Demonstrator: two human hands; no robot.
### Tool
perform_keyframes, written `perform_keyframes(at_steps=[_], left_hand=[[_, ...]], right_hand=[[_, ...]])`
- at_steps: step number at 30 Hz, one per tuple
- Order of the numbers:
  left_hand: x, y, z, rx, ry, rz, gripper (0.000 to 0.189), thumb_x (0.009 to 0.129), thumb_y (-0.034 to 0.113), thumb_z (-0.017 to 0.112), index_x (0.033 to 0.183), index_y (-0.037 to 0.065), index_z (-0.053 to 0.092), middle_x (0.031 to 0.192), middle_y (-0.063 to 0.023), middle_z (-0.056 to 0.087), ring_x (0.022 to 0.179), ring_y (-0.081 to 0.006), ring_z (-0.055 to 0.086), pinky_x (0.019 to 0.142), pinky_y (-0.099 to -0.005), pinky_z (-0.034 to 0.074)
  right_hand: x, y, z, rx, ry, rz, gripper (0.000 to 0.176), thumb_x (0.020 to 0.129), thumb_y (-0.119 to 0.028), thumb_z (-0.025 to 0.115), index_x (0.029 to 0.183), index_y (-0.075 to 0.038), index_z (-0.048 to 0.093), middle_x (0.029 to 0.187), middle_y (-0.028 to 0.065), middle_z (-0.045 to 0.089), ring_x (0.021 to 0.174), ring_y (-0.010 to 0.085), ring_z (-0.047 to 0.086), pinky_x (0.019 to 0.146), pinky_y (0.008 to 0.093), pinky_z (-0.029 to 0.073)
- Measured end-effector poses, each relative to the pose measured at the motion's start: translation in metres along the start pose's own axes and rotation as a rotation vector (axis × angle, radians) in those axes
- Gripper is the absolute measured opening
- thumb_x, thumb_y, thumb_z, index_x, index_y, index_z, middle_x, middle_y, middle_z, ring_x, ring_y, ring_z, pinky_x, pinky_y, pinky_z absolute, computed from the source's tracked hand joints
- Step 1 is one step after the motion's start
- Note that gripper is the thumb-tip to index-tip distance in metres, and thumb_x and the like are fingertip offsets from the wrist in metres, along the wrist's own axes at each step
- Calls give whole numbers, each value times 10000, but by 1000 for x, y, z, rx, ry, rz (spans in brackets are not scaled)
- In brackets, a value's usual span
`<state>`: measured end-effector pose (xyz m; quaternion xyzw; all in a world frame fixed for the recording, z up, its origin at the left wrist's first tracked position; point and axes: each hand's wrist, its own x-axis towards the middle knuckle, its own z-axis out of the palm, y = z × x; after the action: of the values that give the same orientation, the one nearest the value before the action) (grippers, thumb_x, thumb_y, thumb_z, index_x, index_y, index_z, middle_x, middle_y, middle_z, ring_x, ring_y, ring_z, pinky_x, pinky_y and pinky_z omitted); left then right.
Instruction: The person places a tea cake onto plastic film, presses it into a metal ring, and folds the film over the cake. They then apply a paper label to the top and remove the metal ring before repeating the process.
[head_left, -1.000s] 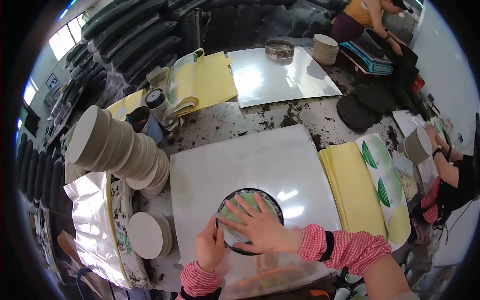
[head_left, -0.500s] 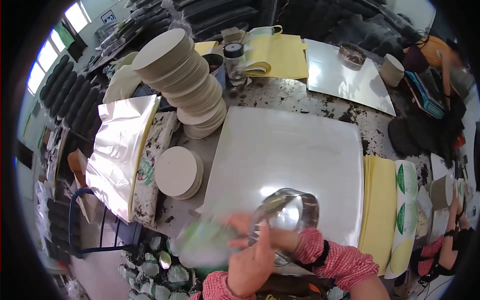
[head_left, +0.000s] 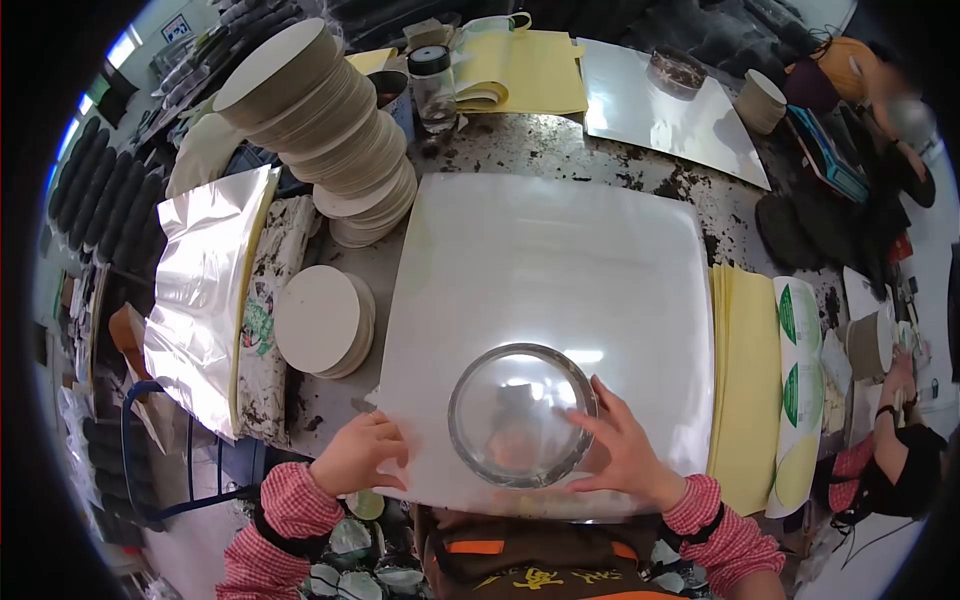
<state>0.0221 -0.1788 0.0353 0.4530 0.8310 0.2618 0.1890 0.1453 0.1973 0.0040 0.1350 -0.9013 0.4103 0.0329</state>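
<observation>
A round, shiny metal ring-shaped mould [head_left: 522,416] lies near the front of a glossy white board [head_left: 540,265]. My right hand [head_left: 635,448] is at the mould's right side, fingers spread around the rim and one fingertip over the inside. At the board's front left edge is my left hand [head_left: 365,452], fingers loosely bent and thumb apart from them, nothing visible in it. A short stack of pale round discs [head_left: 320,318] stands left of the board. Behind it rises a tall leaning stack of similar discs [head_left: 285,80].
Yellow sheets [head_left: 742,390] and a green-printed white roll [head_left: 798,390] flank the board on the right. Silver foil sheets [head_left: 205,300] lie left. A lidded jar [head_left: 433,90] stands behind. Below the table are several green-white bundles [head_left: 350,540]. Another person's arm [head_left: 890,430] shows far right.
The metal mould has gone from tilted to lying flat on the board. The blurred green-white piece beside my hands is gone from there. My hands have moved apart, left and right.
</observation>
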Motion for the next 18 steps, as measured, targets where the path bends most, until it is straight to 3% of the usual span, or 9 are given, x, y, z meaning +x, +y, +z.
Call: perform_keyframes(at_steps=[2,4,5,7,9,11,12,15,18], left_hand=[[2,-15,4,-7,-81,44,242,682,292,837,809,166,673,840,12,588,887,-216,566,842,-367,413],[-1,-27,12,-13,-65,77,258,670,298,843,800,162,666,849,9,587,877,-220,569,825,-368,424],[-3,-31,16,-15,-41,94,275,658,304,850,790,158,658,858,6,587,867,-225,572,807,-370,435],[-1,-15,9,96,17,112,285,656,310,853,789,153,656,853,5,594,863,-226,577,790,-366,445],[2,10,-13,209,66,132,296,653,317,856,788,149,653,848,5,601,859,-228,581,772,-362,455],[6,31,-35,110,389,31,292,659,301,853,784,140,643,869,7,613,851,-229,590,741,-354,472],[3,15,-29,18,185,16,299,645,297,861,785,151,640,878,18,611,889,-231,586,785,-361,459],[-2,-19,8,48,14,81,323,618,328,882,788,154,669,853,13,628,874,-238,580,807,-377,437],[-6,-33,16,-70,-8,71,249,689,289,846,823,153,686,852,36,638,933,-230,573,838,-381,422]], right_hand=[[-2,3,7,-40,0,-5,642,657,-422,887,1177,-110,674,1521,276,319,1348,439,415,1089,493,403],[-2,7,10,-172,62,-93,502,653,-376,901,1001,-88,682,1523,321,283,1373,490,369,1100,516,382],[-3,5,12,-177,60,-92,502,653,-376,901,1001,-88,682,1523,321,283,1373,490,369,1100,516,382],[-3,3,17,-127,168,-20,433,652,-330,908,872,-75,637,1505,368,273,1382,519,349,1082,534,398],[-3,5,23,-87,159,17,429,647,-323,911,866,-76,636,1502,385,260,1378,518,361,1071,524,413],[-8,3,24,-50,140,76,425,643,-317,913,859,-78,635,1500,401,248,1374,518,373,1060,515,428],[-7,3,23,-42,145,73,425,640,-313,915,847,-77,628,1505,400,246,1358,515,400,1052,502,439],[-3,5,18,-14,144,49,421,637,-301,918,832,-79,618,1511,394,251,1332,510,440,1043,480,454],[-19,-6,6,51,130,33,394,637,-272,922,844,-81,646,1510,388,263,1340,521,427,1065,483,433]])
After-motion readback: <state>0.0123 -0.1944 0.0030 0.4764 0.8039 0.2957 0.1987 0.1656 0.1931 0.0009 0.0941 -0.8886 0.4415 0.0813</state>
